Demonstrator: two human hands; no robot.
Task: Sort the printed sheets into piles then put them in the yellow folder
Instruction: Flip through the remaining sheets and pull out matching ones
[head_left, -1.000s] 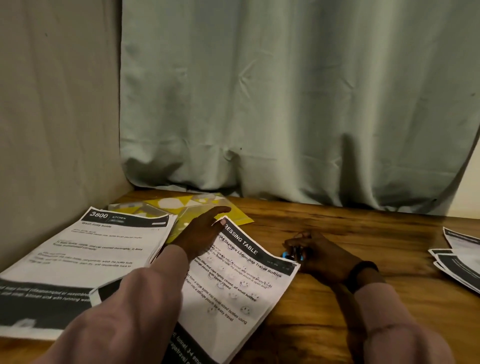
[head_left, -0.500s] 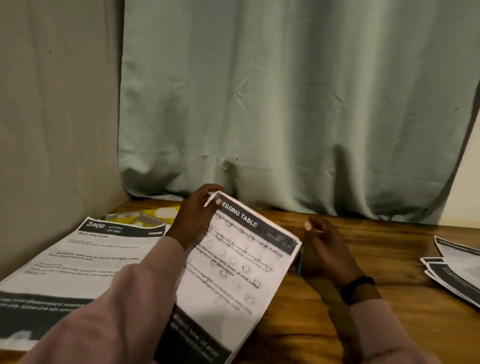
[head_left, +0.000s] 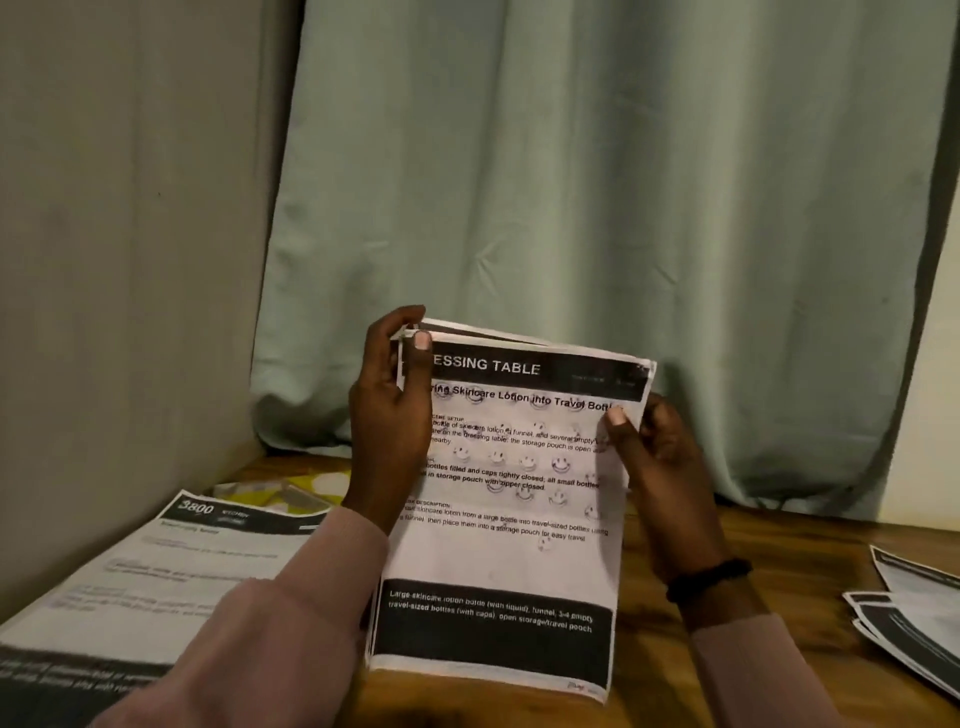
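Observation:
I hold a stack of printed sheets (head_left: 509, 519) headed "DRESSING TABLE" upright, with its bottom edge on the wooden table (head_left: 779, 597). My left hand (head_left: 389, 410) grips its upper left corner, thumb on the front. My right hand (head_left: 649, 452) pinches its right edge, thumb on the front. A second pile of sheets (head_left: 145, 571) headed "3800 KITCHEN" lies flat at the left. The yellow folder (head_left: 291, 488) lies behind that pile, mostly covered by it and my left arm.
More printed sheets (head_left: 914, 613) fan out at the table's right edge. A grey-green curtain (head_left: 571, 182) hangs behind the table, and a beige wall (head_left: 114, 260) closes off the left side.
The dressing-table sheets rose from lying on the table to standing upright. My right hand left the tabletop and took hold of their right edge. The camera view tilted upward.

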